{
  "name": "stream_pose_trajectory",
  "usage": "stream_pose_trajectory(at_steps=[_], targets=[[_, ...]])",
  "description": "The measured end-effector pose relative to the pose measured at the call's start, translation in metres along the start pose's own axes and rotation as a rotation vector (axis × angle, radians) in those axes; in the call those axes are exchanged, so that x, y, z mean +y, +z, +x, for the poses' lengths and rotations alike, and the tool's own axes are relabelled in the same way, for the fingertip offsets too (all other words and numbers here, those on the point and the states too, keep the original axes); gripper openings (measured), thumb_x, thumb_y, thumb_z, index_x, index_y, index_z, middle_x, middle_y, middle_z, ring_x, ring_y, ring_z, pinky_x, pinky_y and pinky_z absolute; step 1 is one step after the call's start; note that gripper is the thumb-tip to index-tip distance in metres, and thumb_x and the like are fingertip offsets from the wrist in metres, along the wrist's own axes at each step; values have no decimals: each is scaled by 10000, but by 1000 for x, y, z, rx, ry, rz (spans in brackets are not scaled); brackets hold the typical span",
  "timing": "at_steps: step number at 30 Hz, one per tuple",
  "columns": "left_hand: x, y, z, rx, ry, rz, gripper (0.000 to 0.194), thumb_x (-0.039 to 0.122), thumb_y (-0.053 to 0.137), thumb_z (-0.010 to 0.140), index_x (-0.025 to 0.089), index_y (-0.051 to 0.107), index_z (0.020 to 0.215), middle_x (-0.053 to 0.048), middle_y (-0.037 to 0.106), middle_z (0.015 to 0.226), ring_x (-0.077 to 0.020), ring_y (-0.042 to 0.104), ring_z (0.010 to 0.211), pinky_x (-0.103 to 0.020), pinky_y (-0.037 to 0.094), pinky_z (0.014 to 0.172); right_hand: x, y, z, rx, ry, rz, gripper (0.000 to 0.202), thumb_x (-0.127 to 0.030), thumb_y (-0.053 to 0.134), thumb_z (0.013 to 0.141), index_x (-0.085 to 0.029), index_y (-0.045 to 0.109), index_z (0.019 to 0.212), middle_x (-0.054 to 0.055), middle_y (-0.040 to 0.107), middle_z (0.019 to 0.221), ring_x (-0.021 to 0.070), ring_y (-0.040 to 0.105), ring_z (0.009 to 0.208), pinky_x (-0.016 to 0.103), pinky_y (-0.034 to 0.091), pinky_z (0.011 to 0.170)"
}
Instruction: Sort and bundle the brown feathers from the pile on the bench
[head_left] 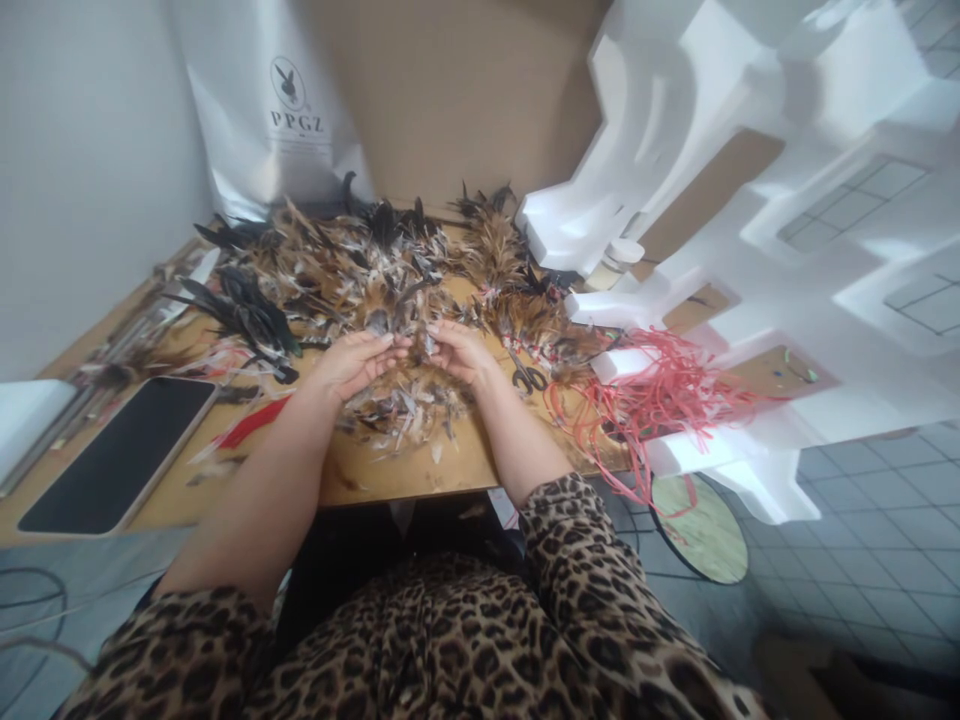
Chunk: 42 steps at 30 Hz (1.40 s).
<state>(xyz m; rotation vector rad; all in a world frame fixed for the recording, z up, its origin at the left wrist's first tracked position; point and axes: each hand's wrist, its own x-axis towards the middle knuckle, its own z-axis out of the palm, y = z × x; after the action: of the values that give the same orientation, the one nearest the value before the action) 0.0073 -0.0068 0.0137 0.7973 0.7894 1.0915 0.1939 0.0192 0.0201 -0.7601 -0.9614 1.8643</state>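
Loose brown and grey feathers [409, 405] lie heaped on the wooden table in front of me. My left hand [364, 362] is closed in a pinch on some feathers at the near side of the heap, palm partly turned up. Facing it, my right hand [459, 352] pinches a small greyish feather [430, 342] between thumb and fingers. Blur hides the exact grip of the fingertips. Behind both hands spreads a larger pile of brown feathers [322, 255]. A bunch of black feathers [244, 310] sits to the left.
A smartphone [116, 455] lies at the table's left. Right of my hands are scissors [529, 378], a tangle of red ribbon strips [667, 385] and a large white foam piece [817, 330]. A white printed bag [277, 150] stands behind. A round stool [701, 525] is below, right.
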Motion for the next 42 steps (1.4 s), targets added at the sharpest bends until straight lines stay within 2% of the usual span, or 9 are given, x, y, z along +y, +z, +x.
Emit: stream_pose_trajectory(at_steps=[4,9,14,18,24,30,36,42], targets=[[-2,0,3,31,13,7,66,92,638,730,59,685,763,-128,702,778,-96,645,643,-143,495,570,-2,4,-2,-16,40,68,234,-196,743,609,-147,551,733,-29,633,631,26,432,437,138,356,398],[-2,4,6,126,113,-76,40,99,670,698,70,670,725,-94,695,758,-71,624,621,-122,479,542,-7,3,-1,15,16,279,171,-70,633,686,-166,534,787,-49,625,625,16,432,442,114,339,404],[-2,5,7,170,187,-77,77,139,697,675,77,656,694,-84,692,761,-67,616,622,-127,465,536,-5,2,2,24,72,373,130,-61,563,735,-147,558,832,-53,590,587,3,431,431,89,336,391],[-6,8,6,147,179,41,125,186,715,662,81,674,716,-94,701,789,-77,624,650,-142,467,567,5,10,4,19,96,225,140,-118,654,688,-132,583,808,-68,537,533,1,399,413,91,299,365],[-9,14,3,133,148,127,178,230,741,633,79,679,704,-93,701,735,-93,634,641,-155,473,574,15,22,2,141,7,-3,225,-237,745,598,-117,579,691,-54,565,524,-8,337,373,113,240,337],[-9,10,3,51,67,34,146,182,708,677,80,670,774,-118,713,838,-132,671,691,-171,498,558,15,17,5,186,-68,-83,265,-290,758,564,-135,560,648,-78,488,426,5,336,354,129,216,341],[-7,8,5,120,-21,-34,50,120,642,738,70,644,737,-130,712,774,-121,668,634,-135,471,478,14,16,4,185,-120,-154,301,-338,760,548,-146,552,650,-82,478,431,14,343,353,150,225,355],[-9,7,4,72,-37,19,60,107,631,743,59,665,736,-116,708,730,-101,655,587,-122,468,466,16,19,2,203,-173,-300,298,-379,728,571,-162,527,606,-85,450,415,31,328,354,179,201,368]])
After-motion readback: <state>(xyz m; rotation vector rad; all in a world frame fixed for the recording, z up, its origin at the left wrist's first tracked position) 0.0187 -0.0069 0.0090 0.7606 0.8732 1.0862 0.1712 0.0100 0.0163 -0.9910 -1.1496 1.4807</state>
